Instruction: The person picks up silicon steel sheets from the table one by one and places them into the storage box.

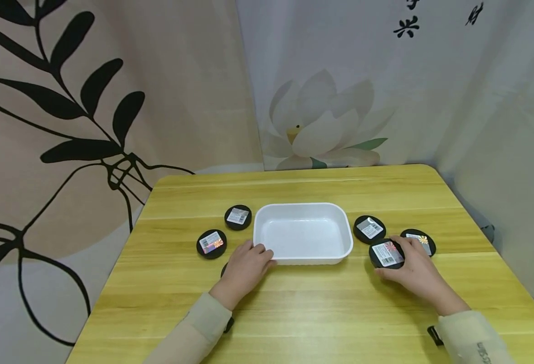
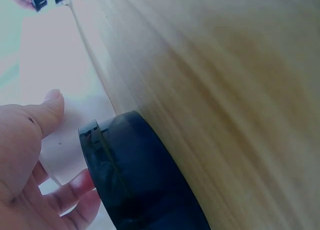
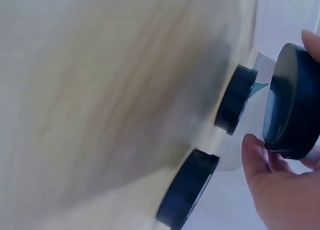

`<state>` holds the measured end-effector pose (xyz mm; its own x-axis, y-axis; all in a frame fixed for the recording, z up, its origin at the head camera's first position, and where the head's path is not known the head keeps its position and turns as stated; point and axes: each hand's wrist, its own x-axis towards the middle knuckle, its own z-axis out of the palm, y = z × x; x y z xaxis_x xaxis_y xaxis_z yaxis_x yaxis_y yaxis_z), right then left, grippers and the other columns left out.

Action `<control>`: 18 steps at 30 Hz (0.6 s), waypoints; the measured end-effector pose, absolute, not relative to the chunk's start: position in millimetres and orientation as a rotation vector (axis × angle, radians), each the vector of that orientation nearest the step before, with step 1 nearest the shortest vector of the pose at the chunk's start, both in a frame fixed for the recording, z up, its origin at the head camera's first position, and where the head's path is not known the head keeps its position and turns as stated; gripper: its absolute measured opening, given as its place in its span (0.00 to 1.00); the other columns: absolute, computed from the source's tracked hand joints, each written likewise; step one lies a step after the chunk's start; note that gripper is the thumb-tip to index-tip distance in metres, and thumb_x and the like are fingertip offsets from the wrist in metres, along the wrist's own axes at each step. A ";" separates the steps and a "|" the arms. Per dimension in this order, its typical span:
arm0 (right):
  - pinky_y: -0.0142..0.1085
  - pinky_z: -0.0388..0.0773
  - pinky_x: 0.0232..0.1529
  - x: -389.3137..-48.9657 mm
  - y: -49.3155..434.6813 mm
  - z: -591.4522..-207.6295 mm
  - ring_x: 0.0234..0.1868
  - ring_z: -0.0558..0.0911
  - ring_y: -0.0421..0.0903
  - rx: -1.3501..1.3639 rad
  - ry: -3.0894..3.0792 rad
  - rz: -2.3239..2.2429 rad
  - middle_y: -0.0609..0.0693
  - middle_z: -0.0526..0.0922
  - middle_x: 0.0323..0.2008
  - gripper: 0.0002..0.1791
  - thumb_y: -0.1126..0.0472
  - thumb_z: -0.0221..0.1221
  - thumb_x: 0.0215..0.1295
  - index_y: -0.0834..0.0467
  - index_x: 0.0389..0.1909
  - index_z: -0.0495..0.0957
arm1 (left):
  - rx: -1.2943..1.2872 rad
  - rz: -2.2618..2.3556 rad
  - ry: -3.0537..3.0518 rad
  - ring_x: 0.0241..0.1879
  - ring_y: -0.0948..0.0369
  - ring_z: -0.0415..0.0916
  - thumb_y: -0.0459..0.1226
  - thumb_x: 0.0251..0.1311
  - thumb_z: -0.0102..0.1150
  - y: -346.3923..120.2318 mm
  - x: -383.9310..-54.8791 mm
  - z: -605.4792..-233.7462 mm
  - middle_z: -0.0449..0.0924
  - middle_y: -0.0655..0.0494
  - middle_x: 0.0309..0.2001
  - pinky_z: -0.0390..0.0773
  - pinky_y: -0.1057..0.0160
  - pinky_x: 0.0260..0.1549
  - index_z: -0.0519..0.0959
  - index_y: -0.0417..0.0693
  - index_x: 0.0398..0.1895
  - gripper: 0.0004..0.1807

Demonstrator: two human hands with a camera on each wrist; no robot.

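A white rectangular tray [image 1: 312, 261] stands on the wooden table. At its near left corner my left hand [image 1: 245, 268] grips it, thumb along the front wall and fingers round the side. Right beside those fingers is a flat, round black container [image 2: 145, 175], mostly covered by the hand in the head view. My right hand [image 1: 412, 270] holds another such container [image 1: 386, 254] above the table, label up, between thumb and fingers. Two more labelled containers [image 1: 370, 229] [image 1: 423, 242] lie close behind it.
Left of the tray lie two further black containers [image 1: 238, 217] [image 1: 211, 244], labels up. The table [image 1: 294, 318] ends at a patterned curtain [image 1: 194, 91] at the back. A dark strap part [image 1: 435, 335] shows by the right sleeve.
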<state>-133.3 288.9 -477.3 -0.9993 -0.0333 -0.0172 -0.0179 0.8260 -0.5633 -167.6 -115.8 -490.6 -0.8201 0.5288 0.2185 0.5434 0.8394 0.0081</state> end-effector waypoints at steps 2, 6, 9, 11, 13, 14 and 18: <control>0.58 0.72 0.49 -134.7 286.8 -473.7 0.54 0.70 0.64 -0.036 2.970 -0.919 0.72 0.63 0.61 0.56 0.41 0.76 0.48 0.65 0.71 0.62 | -0.829 -0.104 -2.807 0.34 0.59 0.68 0.53 0.69 0.58 -116.1 -167.2 -490.7 0.84 0.60 0.36 0.73 0.61 0.37 0.84 0.59 0.40 0.12; 0.58 0.73 0.50 -137.9 282.0 -467.6 0.55 0.70 0.64 -0.032 2.962 -0.910 0.71 0.63 0.62 0.56 0.40 0.76 0.48 0.65 0.71 0.62 | -0.833 -0.097 -2.791 0.34 0.59 0.69 0.53 0.68 0.58 -116.4 -166.3 -490.2 0.84 0.60 0.36 0.73 0.61 0.36 0.84 0.59 0.39 0.12; 0.57 0.73 0.50 -141.0 277.6 -463.1 0.55 0.72 0.64 -0.041 2.961 -0.913 0.69 0.64 0.62 0.57 0.39 0.76 0.48 0.65 0.72 0.61 | -0.832 -0.088 -2.782 0.34 0.59 0.69 0.53 0.68 0.59 -116.5 -165.8 -489.4 0.84 0.60 0.35 0.73 0.62 0.36 0.83 0.59 0.39 0.11; 0.57 0.74 0.49 -143.1 274.4 -459.7 0.54 0.72 0.63 -0.049 2.963 -0.916 0.69 0.65 0.61 0.57 0.39 0.76 0.48 0.64 0.72 0.62 | -0.830 -0.085 -2.780 0.33 0.59 0.68 0.53 0.69 0.59 -116.5 -165.6 -488.9 0.84 0.60 0.35 0.73 0.62 0.35 0.83 0.59 0.38 0.11; 0.57 0.74 0.49 -145.4 271.2 -456.4 0.54 0.73 0.63 -0.060 2.963 -0.919 0.69 0.65 0.61 0.57 0.39 0.76 0.48 0.64 0.72 0.62 | -0.831 -0.083 -2.776 0.33 0.59 0.68 0.53 0.69 0.59 -116.4 -165.2 -488.4 0.84 0.60 0.35 0.73 0.62 0.35 0.83 0.59 0.38 0.11; 0.57 0.74 0.49 -146.4 269.6 -454.6 0.54 0.73 0.64 -0.064 2.965 -0.915 0.69 0.65 0.62 0.57 0.39 0.76 0.48 0.64 0.72 0.62 | -0.833 -0.083 -2.775 0.33 0.59 0.68 0.53 0.68 0.59 -116.4 -164.9 -488.3 0.84 0.60 0.35 0.73 0.62 0.35 0.83 0.59 0.38 0.12; 0.58 0.75 0.49 -151.3 263.0 -447.7 0.55 0.73 0.64 -0.074 2.952 -0.921 0.69 0.64 0.64 0.58 0.38 0.75 0.48 0.63 0.73 0.62 | -0.840 -0.080 -2.773 0.33 0.59 0.69 0.53 0.69 0.58 -116.1 -164.2 -487.7 0.84 0.60 0.35 0.73 0.62 0.34 0.82 0.58 0.37 0.12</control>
<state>-151.3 263.0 -447.7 -0.9977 -0.0598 -0.0317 -0.0312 0.8219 -0.5688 -164.2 -116.1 -487.7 -0.8051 0.5396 0.2462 0.5528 0.8331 -0.0180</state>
